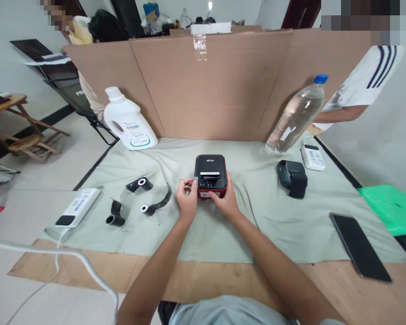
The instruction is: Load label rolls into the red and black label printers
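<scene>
A small black and red portable printer [211,168] lies on the green-grey cloth, with a white strip showing in the slot on its top. My right hand [226,198] is wrapped around its right side and front right corner, thumb at the front edge. At its left edge, my left hand [188,196] is closed in a pinch, with a small grey piece [196,179] at the thumb tip; what this piece is, I cannot tell. Left of the hands lie three partly unrolled black rolls: one at the back [140,183], one near my wrist [155,205], one in front [115,214].
A cardboard screen [209,90] borders the back, with a white jug [130,122] and a water bottle [296,117] before it. White devices lie left [79,207] and right [313,157]. A black device [292,178], a phone [360,247] and a green stool [390,207] are rightward. People stand behind.
</scene>
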Tool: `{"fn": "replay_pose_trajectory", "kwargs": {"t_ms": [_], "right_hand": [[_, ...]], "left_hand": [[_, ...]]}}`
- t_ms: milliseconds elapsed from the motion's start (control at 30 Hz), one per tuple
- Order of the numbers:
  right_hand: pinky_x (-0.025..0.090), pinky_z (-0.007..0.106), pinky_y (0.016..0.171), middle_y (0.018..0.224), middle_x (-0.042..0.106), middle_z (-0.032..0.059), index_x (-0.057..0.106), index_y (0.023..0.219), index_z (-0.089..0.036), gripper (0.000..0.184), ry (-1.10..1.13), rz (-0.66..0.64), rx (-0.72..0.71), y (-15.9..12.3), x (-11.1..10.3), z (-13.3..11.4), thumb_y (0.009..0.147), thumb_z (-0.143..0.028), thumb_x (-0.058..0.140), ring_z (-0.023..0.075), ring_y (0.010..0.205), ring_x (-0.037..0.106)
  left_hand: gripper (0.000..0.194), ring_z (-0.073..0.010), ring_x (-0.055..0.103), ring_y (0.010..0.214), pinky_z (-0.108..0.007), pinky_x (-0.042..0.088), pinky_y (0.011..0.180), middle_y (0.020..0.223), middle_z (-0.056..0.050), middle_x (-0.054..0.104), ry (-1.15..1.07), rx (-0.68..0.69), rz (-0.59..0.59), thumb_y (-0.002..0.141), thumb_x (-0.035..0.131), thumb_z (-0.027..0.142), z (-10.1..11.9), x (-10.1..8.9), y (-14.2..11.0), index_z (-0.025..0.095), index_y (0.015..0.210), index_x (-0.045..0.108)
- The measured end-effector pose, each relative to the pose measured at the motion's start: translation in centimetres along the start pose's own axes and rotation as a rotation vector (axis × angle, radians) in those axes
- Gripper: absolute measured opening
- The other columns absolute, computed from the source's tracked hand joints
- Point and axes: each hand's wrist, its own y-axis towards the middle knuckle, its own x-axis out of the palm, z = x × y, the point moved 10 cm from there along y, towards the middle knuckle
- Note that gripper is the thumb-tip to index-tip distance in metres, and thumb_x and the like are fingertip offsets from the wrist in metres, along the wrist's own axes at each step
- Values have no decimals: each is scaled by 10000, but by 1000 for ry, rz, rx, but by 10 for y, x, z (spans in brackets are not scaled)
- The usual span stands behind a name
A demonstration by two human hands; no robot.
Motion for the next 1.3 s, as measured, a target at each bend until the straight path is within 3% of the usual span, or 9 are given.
{"fn": "replay_pose_trajectory", "kwargs": {"t_ms": [67,233,333,533,833,1300], "right_hand": [[354,564,1192,1557,443,182,269,1600,-194,1025,0,0,-3,0,0,0,790,-561,778,352,1431,437],[393,567,1155,1523,484,162,278,1597,-218,1000,36,-9,-10,2,-1,-4,793,-527,786,349,1385,482],[402,577,1143,1512,493,157,268,1603,-234,1006,37,-18,-12,2,-1,-6,792,-528,787,356,1377,487],[377,587,1164,1524,471,158,270,1605,-234,1020,29,-7,0,0,-2,-2,783,-539,792,362,1400,453],[370,589,1171,1528,463,160,262,1607,-233,1018,22,-8,-15,0,-1,0,791,-538,788,364,1405,445],[380,604,1165,1515,482,169,306,1587,-221,969,12,14,-1,-2,0,0,801,-549,769,370,1411,454]], "left_hand": [[194,-158,585,763,-280,477,746,785,3,584,38,-106,-99,855,598,392,-6,8,17,213,816,536],[246,-138,435,629,-282,339,628,614,39,455,246,-247,-589,761,588,394,0,32,45,204,639,490],[257,-134,395,619,-281,292,608,592,42,430,325,-270,-708,726,604,394,11,30,50,201,605,486],[338,-125,330,587,-281,239,581,568,53,360,301,-302,-804,705,605,460,10,36,46,219,573,407],[376,-111,281,567,-275,222,572,574,64,322,252,-348,-853,664,598,522,-2,40,45,229,580,379],[251,-149,386,600,-284,285,589,573,35,420,386,-297,-823,693,596,403,4,35,51,217,579,472]]}}
